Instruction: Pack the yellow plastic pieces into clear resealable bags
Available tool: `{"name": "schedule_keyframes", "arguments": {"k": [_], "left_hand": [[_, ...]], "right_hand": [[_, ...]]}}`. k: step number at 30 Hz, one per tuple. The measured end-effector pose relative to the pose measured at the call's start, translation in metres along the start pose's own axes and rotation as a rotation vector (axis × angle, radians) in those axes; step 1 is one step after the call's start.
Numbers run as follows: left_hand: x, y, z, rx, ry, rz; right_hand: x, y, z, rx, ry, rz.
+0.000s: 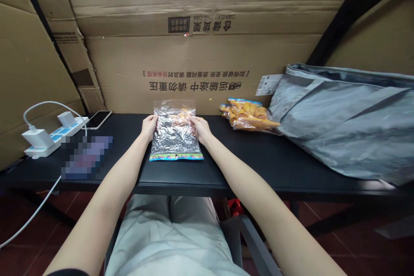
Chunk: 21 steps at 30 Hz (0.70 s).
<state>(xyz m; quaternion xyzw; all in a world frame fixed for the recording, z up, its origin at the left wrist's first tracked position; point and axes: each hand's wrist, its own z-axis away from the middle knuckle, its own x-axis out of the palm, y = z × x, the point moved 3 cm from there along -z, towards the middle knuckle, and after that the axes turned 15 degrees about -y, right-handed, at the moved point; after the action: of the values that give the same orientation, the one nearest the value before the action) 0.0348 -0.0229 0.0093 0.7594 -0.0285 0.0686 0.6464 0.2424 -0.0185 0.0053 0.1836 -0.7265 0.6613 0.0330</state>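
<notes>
A clear plastic bag (176, 138) with a colourful strip along its near edge lies on the black table in front of me. Some orange things show through its far half, blurred by glare. My left hand (150, 127) grips the bag's left edge, thumb and fingers closed on it. On the opposite edge, my right hand (199, 129) pinches the plastic near the orange contents. Two similar bags filled with orange cone-shaped pieces (247, 114) rest together to the right, apart from my hands.
A large grey fabric bag (343, 125) takes up the table's right side. At left are a white power strip (60, 138) with chargers and a cable, a phone (98, 119) and a pixelated flat item (89, 157). Cardboard (194, 58) walls the back of the black table (265, 159).
</notes>
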Motion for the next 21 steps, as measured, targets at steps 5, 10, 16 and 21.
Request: {"name": "schedule_keyframes", "arguments": {"k": [5, 10, 16, 21], "left_hand": [[-0.0015, -0.0021, -0.0035, -0.031, -0.002, 0.072], [-0.0041, -0.0053, -0.0083, -0.021, 0.002, 0.121], [-0.0029, -0.0054, -0.0082, -0.002, 0.024, 0.144], [-0.0015, -0.0005, -0.0035, -0.014, 0.039, 0.099]], "right_hand": [[-0.0018, -0.0010, -0.0021, -0.046, 0.068, -0.123], [-0.0041, -0.0011, -0.0035, -0.062, 0.103, -0.136], [-0.0074, 0.0001, -0.0054, -0.099, 0.116, -0.068], [-0.0054, -0.0024, -0.0054, -0.125, 0.071, 0.038]]}}
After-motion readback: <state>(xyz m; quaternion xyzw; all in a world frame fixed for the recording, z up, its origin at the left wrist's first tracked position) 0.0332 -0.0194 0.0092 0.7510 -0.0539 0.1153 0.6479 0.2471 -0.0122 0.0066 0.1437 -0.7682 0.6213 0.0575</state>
